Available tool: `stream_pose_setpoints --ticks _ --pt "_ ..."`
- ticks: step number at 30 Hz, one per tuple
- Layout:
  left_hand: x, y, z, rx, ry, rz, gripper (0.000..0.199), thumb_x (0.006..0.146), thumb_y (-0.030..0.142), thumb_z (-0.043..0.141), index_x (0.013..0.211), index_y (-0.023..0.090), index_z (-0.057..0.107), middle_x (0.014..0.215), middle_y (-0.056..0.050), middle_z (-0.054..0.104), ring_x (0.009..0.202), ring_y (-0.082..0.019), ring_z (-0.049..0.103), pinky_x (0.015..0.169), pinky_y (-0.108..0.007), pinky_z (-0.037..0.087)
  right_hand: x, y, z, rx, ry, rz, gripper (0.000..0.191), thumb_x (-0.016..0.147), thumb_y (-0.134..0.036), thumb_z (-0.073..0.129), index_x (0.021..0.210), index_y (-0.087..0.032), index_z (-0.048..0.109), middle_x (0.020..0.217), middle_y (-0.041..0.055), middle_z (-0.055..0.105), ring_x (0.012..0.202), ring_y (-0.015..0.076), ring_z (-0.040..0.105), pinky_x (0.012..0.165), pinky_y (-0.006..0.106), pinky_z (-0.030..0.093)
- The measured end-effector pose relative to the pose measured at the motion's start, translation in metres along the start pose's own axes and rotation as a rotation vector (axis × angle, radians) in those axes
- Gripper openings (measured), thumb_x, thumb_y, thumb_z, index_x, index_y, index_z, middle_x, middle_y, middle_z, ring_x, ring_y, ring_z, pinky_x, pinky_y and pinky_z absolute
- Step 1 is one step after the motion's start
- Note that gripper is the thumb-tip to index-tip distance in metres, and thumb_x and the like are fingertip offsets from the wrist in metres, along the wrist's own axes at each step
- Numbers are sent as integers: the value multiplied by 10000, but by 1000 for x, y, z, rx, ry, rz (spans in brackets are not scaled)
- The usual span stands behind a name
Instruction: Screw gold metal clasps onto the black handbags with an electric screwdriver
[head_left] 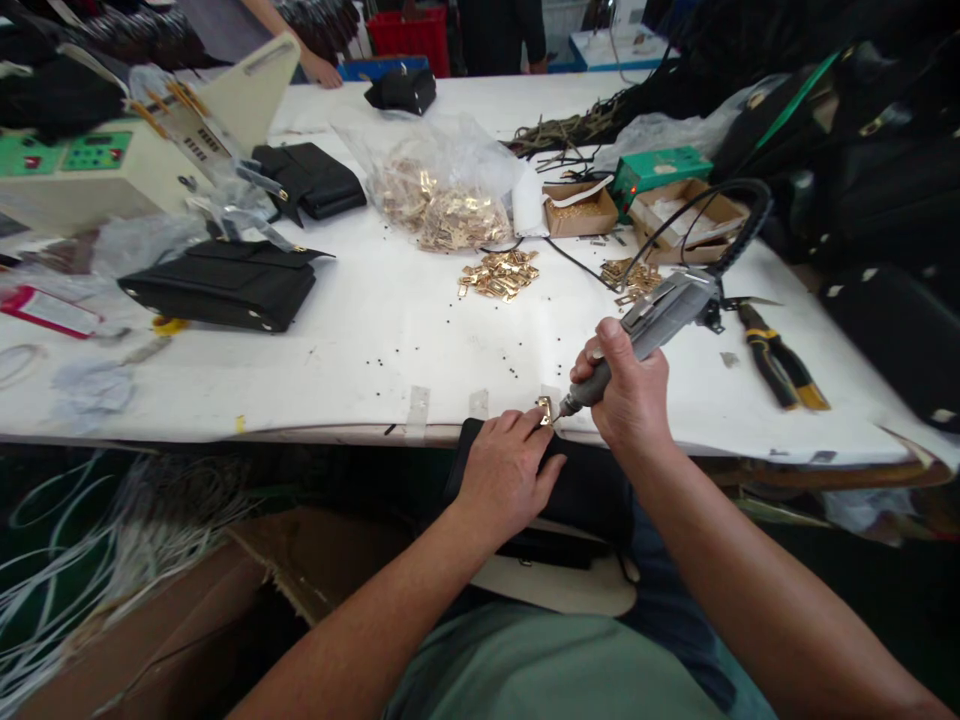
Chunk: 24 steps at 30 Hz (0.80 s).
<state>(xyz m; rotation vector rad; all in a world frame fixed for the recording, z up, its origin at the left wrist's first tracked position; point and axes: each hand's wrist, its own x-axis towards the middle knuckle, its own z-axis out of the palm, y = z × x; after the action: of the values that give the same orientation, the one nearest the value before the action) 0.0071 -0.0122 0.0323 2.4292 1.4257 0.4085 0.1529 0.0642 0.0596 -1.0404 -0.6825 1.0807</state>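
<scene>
A black bag [592, 480] lies across my lap against the table's front edge. My left hand [510, 465] holds it from above, fingers pressed together and thumb apart, fingertips at a small gold metal clasp plate [546, 410]. In my right hand [630, 385] is an electric screwdriver [667, 310], gripped in a fist and tilted. Its tip points down and left to the gold plate; whether it sits in a screw is too small to tell. A dark cable curves up from the screwdriver's back end.
Gold plates [499, 275] lie heaped beyond my hands, behind them a clear plastic bag [457, 200] of more. Pliers [780, 355] rest at right. A cardboard box [581, 212] and a green power unit [660, 172] stand behind. Black bags [225, 285] lie left. A person's hand [321, 70] shows at back.
</scene>
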Motion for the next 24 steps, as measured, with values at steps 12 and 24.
stream_pose_setpoints --ticks 12,24 --pt "-2 -1 -1 -6 -19 -10 341 970 370 607 1255 188 650 1443 -78 599 1206 -288 542 1013 -482 482 1 21 4 -181 -51 -82 422 766 -556 812 786 -186 610 523 -47 555 412 100 473 388 213 369" --pt "-2 0 -1 -9 -25 -27 336 945 373 643 1239 210 648 1356 -61 643 1194 -297 538 988 -497 469 -18 6 15 -499 -296 -92 238 766 -356 723 665 -200 575 518 -48 534 458 115 495 465 257 440"
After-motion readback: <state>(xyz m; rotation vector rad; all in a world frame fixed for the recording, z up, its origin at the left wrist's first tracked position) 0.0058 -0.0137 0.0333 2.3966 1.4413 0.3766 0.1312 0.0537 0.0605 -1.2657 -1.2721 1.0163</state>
